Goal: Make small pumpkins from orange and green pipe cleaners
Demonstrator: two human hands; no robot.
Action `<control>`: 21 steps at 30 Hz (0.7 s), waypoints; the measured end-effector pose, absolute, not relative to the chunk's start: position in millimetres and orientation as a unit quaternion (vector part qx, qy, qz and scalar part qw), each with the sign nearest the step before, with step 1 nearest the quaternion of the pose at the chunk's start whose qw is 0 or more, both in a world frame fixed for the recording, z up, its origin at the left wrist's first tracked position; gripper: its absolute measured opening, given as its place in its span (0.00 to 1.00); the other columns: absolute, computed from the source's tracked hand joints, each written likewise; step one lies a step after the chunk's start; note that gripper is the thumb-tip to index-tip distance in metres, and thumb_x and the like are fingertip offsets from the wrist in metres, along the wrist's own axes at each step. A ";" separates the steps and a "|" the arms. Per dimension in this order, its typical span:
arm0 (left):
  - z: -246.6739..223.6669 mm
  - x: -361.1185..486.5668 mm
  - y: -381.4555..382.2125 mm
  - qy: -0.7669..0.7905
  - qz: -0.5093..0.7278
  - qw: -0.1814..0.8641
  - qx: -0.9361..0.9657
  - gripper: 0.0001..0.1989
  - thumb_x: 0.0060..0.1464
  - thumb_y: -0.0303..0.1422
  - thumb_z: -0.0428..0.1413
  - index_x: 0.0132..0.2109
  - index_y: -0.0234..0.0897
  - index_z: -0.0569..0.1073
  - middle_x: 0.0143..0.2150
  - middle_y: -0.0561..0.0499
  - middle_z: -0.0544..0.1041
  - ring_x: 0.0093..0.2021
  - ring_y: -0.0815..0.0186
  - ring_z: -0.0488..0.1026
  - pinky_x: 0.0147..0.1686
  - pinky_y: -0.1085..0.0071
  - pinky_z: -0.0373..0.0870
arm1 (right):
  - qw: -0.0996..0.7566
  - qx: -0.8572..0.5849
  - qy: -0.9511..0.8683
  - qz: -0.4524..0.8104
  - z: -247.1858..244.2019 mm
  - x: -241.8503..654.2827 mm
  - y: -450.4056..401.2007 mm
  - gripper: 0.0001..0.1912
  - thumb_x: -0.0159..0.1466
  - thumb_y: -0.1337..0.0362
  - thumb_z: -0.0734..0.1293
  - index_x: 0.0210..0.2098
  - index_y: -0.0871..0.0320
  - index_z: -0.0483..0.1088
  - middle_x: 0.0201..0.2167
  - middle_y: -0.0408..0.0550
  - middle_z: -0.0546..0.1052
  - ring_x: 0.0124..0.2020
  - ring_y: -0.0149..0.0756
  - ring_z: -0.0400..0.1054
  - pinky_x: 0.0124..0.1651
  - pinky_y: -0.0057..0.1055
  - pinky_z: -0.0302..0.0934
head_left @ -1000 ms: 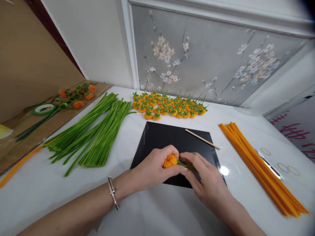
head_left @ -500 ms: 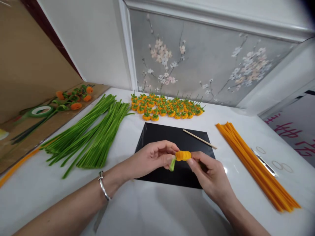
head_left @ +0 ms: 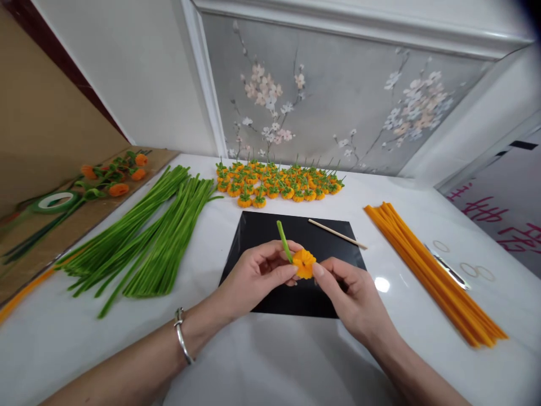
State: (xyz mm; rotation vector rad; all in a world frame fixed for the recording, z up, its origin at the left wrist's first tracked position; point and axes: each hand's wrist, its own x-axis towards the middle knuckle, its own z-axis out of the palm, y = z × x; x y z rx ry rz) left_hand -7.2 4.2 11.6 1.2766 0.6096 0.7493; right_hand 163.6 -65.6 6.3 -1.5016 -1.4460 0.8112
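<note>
Above the black mat (head_left: 274,301), both hands pinch a small orange pipe-cleaner pumpkin (head_left: 304,264). Its ribbed round face, with a dark spot in the middle, is turned towards me. My left hand (head_left: 256,274) grips it at the left edge, thumb in front and fingers behind. A short green pipe-cleaner piece (head_left: 282,237) sticks up by the left fingertips; where its lower end goes is hidden. My right hand (head_left: 357,293) has its thumb and fingers closed on the pumpkin's right edge. Behind the hands, a thin wooden stick (head_left: 337,234) lies across the mat.
Many similar small pumpkins (head_left: 274,183) with green tops stand along the wall. Green pipe cleaners (head_left: 160,242) lie left, orange ones (head_left: 431,276) right. Beyond these are tweezers (head_left: 450,269) and rubber bands (head_left: 469,270). Green tape (head_left: 54,203) and orange flowers (head_left: 118,189) lie on cardboard far left.
The pumpkin has turned from edge-on to face me. The green piece, which hung downward, now points up. My view has shifted slightly.
</note>
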 end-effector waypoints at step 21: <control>17.3 -7.7 -0.1 0.327 0.316 0.724 0.518 0.12 0.54 0.36 0.60 0.43 0.34 0.72 0.29 0.53 0.74 0.26 0.72 0.72 0.27 0.77 0.72 | 0.392 -0.573 -0.638 0.333 6.6 164.4 -70.8 0.11 0.67 0.58 0.58 0.38 0.57 0.67 0.20 0.38 0.63 0.19 0.27 0.52 0.20 0.24 0.48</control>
